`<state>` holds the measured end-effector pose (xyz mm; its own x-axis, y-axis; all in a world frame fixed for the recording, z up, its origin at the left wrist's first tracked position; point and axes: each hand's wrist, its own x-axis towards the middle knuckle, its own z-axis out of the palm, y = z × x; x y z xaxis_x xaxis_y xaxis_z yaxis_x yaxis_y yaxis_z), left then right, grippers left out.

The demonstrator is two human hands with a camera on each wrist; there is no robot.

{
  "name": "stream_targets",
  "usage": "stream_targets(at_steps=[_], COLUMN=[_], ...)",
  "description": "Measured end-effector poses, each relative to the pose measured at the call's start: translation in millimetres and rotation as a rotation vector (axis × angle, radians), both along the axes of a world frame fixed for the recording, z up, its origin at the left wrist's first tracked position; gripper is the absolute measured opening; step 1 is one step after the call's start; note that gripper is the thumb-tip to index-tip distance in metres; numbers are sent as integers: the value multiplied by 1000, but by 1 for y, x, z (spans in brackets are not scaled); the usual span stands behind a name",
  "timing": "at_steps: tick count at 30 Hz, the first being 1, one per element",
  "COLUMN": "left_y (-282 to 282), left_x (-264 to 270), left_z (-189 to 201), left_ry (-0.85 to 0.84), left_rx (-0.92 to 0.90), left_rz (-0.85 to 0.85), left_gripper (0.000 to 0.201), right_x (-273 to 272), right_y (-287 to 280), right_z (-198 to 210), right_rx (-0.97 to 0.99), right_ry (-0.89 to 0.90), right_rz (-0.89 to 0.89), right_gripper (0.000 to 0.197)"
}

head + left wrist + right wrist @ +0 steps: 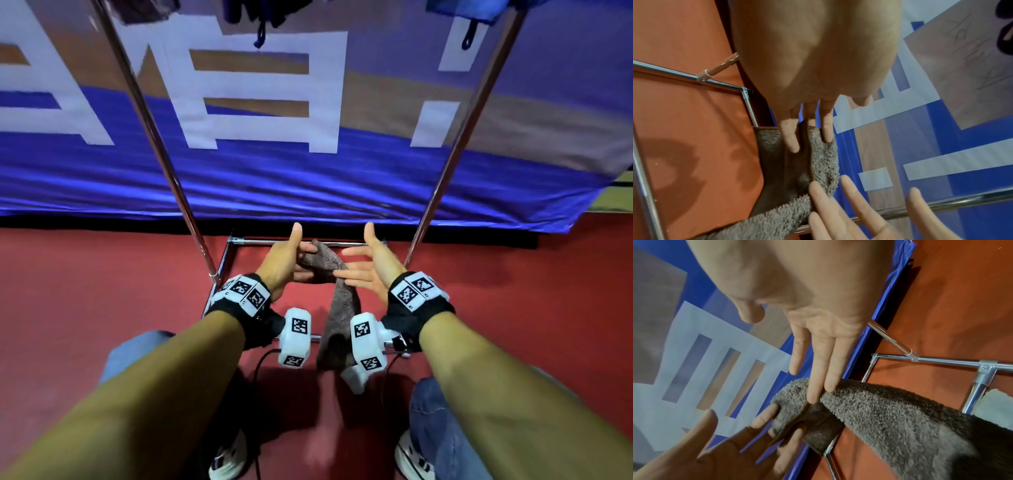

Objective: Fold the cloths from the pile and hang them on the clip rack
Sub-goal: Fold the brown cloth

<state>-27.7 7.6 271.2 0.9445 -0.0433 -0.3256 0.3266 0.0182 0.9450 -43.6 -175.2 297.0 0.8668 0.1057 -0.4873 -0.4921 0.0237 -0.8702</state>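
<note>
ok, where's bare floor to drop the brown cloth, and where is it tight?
Bare red floor lies right of the chrome rack's right upright, and left of its left upright. Crowded: between left hand and right hand, where the fuzzy brown cloth hangs over the base rails.

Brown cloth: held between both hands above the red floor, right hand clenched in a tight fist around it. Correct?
Not quite. The right hand is not a fist: its fingers are straight and spread, fingertips touching the brown cloth, as the right wrist view shows clearly. The rest holds: the left hand grips the cloth's upper end above the red floor.
</note>
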Motion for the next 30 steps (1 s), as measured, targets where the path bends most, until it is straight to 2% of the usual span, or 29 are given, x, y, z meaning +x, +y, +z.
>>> stream_targets(at_steps=[11,25,30], left_y=[-2,-13,-13], left_x=[20,29,23], left_z=[-23,-27,-26], left_ry=[-26,5,-34], left_rx=[-54,-117,-73], left_rz=[-11,-60,-91], left_gripper=[75,74,72], right_x=[10,31,35], right_y=[2,15,9], right_z=[-28,-36,-37], right_rx=[-37,28,40], right_ry=[38,-14,-74], right_rz=[24,-9,-99], right_gripper=[77,75,75])
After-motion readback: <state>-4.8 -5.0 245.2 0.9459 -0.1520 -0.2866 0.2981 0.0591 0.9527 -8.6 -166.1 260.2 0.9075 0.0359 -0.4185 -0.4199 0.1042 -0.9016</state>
